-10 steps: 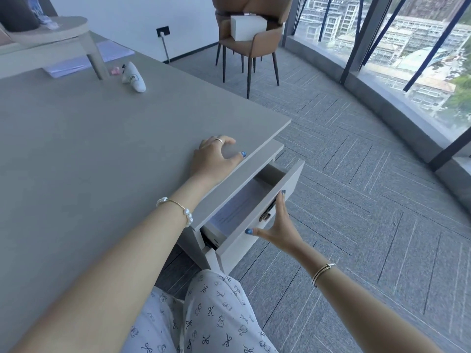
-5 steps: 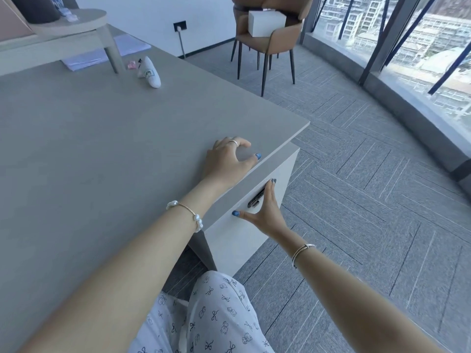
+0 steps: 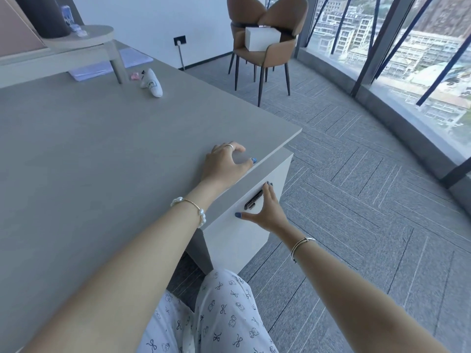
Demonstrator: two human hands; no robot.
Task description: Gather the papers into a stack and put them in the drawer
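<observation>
The white drawer (image 3: 277, 174) under the grey desk (image 3: 89, 154) sits flush and closed. My right hand (image 3: 265, 211) lies flat against its front with fingers spread, right beside the dark handle (image 3: 253, 200). My left hand (image 3: 225, 161) rests palm down on the desk near its right edge, fingers loosely curled and holding nothing. The papers are inside the drawer and hidden.
A white tube-shaped object (image 3: 153, 84) and a small pink item (image 3: 134, 76) lie at the back of the desk by a raised shelf leg (image 3: 117, 63). A brown chair (image 3: 265, 47) carrying a white box (image 3: 262, 38) stands beyond. Grey carpet floor lies to the right.
A second ago the drawer stood open with papers visible inside. My right hand has pushed it shut and still rests on its front. My left hand has stayed on the desk.
</observation>
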